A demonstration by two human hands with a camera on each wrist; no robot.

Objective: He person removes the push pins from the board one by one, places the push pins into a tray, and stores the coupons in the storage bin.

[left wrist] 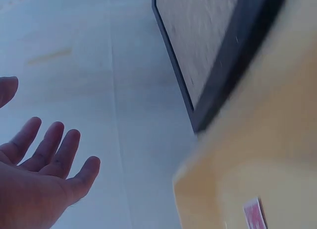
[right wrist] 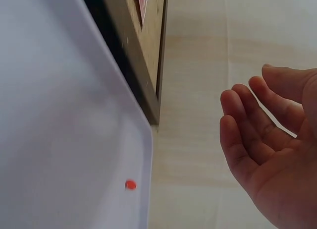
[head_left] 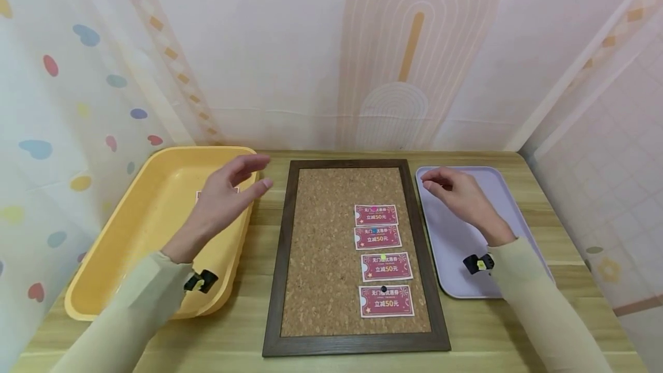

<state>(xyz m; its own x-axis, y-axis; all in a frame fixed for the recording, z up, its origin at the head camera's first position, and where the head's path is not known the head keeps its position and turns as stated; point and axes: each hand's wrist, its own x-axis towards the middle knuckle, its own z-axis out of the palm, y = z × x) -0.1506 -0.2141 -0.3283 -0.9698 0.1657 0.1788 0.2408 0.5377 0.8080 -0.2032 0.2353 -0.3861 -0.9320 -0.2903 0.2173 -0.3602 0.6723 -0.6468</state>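
Cork faces the framed board [head_left: 321,246], which lies on the table [head_left: 251,309] between the yellow bin [head_left: 166,206] at the left edge and the lilac tray [head_left: 450,246] toward the right edge. Four coupons form a column along the board's right edge, each with one pin at its upper part: top coupon [head_left: 384,219], pink pin [head_left: 374,209]; second coupon [head_left: 385,239], blue pin [head_left: 374,231]; third coupon [head_left: 396,272], yellow-green pin [head_left: 383,257]; bottom coupon [head_left: 378,304], black pin [head_left: 384,289], near the lower right corner. My left hand [head_left: 223,191] is raised over the bin's right edge, thumb parted from loosely bent fingers, empty. My right hand [head_left: 463,191] is raised over the tray's upper left part, fingers loosely curved, empty. Both hands are well apart. One loose coupon [left wrist: 254,214] lies in the bin; a small red item [right wrist: 130,185] lies just inside the tray's far edge.
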